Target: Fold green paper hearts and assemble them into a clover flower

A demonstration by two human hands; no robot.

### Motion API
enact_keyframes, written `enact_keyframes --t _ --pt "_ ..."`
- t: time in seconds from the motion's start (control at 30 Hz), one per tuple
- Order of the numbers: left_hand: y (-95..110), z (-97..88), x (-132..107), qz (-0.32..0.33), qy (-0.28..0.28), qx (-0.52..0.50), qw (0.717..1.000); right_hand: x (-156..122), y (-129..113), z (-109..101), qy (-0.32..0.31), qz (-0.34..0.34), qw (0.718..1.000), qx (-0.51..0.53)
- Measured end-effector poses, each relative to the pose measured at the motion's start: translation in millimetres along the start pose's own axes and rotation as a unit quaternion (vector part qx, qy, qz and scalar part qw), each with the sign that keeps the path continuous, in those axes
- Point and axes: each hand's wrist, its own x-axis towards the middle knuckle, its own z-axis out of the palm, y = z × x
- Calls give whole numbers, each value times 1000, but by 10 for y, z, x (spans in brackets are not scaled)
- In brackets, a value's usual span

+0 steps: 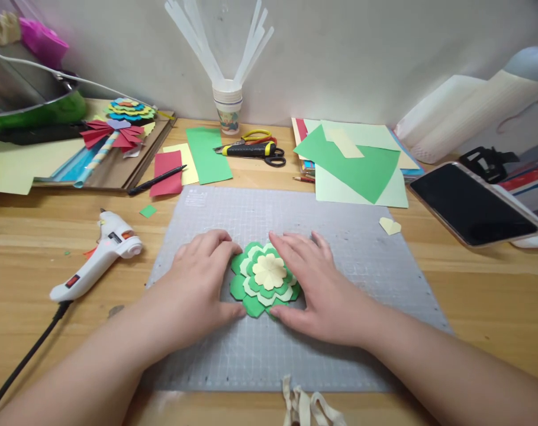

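Note:
A layered paper flower [269,271] lies on the grey cutting mat [361,361]. Its layers alternate dark and light green, with a pale yellow piece on top. My left hand [202,278] grips its left side, fingers curled at the upper left petals and thumb at the lower edge. From the opposite side my right hand [317,284] holds the flower, index finger along the upper right and thumb on a lower petal. The right petals are partly hidden by that hand.
A white hot glue gun [97,254] lies left of the mat. Behind it are a black pen [157,180], cutter [248,149], scissors [275,158] and green paper [353,160]. A phone [477,204] leans at right; a heart-shaped paper piece [390,225] lies on the mat's edge.

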Motion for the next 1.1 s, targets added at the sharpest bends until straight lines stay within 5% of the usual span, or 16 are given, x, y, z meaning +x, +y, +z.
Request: enact_keyframes --t 1.1 --pt "30 32 -36 14 9 2 1000 -45 -137 31 20 41 998 -48"
